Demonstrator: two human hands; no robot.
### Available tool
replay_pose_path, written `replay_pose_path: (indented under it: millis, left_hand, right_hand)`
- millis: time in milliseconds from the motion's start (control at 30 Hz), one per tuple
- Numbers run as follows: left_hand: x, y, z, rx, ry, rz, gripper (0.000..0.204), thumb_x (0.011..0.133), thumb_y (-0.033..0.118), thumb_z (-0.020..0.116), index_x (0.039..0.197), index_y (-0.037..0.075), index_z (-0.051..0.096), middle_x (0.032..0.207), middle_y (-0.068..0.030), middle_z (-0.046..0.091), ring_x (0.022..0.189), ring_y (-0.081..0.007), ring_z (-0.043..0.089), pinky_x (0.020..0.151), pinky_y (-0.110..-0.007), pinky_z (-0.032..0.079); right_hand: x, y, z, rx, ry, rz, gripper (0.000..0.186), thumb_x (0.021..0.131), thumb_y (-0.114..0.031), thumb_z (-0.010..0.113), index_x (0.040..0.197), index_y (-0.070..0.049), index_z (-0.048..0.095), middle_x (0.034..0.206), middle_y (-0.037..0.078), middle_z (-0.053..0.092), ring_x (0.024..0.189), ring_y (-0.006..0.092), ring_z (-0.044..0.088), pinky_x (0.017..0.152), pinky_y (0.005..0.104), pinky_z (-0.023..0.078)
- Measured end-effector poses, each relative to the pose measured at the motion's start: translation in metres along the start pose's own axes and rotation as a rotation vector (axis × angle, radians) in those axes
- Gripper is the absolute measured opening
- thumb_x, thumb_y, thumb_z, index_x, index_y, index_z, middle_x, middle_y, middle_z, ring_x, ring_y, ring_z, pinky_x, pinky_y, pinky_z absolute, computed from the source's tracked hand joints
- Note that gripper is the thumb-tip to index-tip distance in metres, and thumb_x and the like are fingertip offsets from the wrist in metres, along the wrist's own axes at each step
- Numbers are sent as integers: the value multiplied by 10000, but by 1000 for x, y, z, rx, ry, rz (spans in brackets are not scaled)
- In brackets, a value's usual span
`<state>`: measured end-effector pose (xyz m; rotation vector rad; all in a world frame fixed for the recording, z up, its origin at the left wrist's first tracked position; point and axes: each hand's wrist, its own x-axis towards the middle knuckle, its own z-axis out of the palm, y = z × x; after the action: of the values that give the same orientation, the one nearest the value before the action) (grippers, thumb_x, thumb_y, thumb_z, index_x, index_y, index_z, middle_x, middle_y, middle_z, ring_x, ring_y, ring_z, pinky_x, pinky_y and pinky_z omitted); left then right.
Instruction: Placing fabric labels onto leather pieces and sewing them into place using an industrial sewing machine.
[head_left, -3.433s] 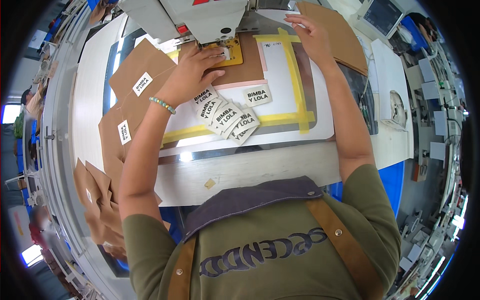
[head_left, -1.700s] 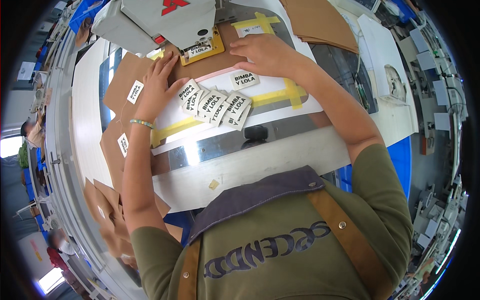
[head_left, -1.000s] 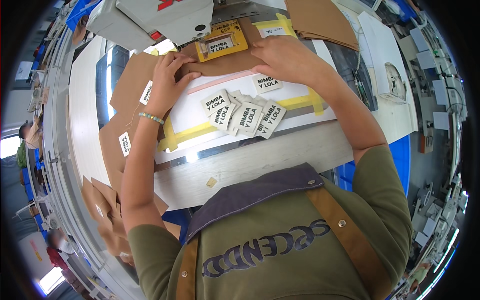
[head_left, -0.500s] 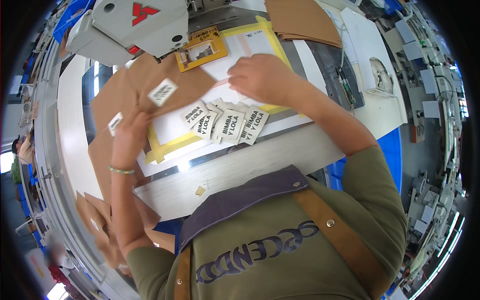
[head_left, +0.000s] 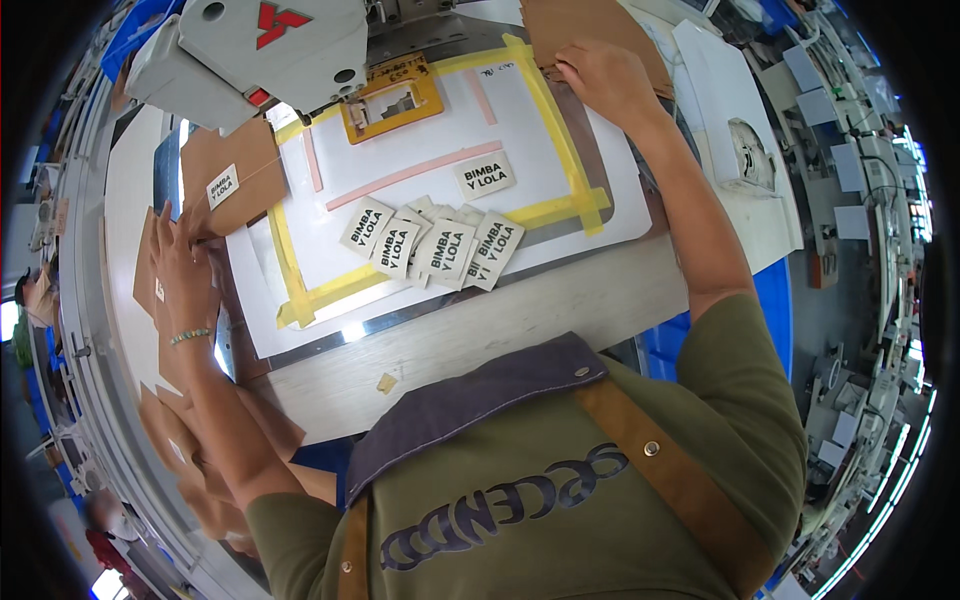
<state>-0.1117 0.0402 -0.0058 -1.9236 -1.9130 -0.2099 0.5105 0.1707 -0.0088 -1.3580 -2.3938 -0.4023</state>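
My left hand is at the left edge of the work surface, fingers closed on the lower edge of a flat brown panel with a white printed label. Out to the far right, my right hand pinches the near edge of a stack of brown panels. Between them lies a white template sheet bordered by yellow tape, with pink strips on it. A loose pile of white printed labels rests on its near edge. One separate label lies just beyond the pile.
A white sewing machine head overhangs the back left, beside a yellow frame. More brown panels hang at the near left. A white box-like part stands right, above a blue bin.
My left hand has drawn the labelled brown panel leftward off the template. My right hand has moved far and right to the brown stack. One label now lies apart from the pile.
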Motion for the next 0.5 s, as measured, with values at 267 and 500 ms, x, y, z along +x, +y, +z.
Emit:
replay_pose_path:
  millis: [267, 500]
  left_hand:
    - [11, 94, -45, -562, 52, 182, 454, 931, -61, 719, 1355, 104, 721, 1507, -106, 659, 1374, -335, 643, 1100, -427, 565]
    - [17, 179, -68, -852, 4, 378, 370, 951, -49, 719, 1308, 41, 757, 1368, -108, 754, 1190, -261, 743, 949, -372, 626]
  right_hand:
    - [18, 12, -1, -29, -184, 144, 211, 1017, -222, 675, 1124, -76, 785, 970, 119, 778, 942, 341, 733, 798, 445, 582]
    - [13, 60, 20, 768, -106, 532, 284, 1082, -281, 628, 1189, -56, 764, 957, 35, 742, 889, 139, 668, 843, 310, 520]
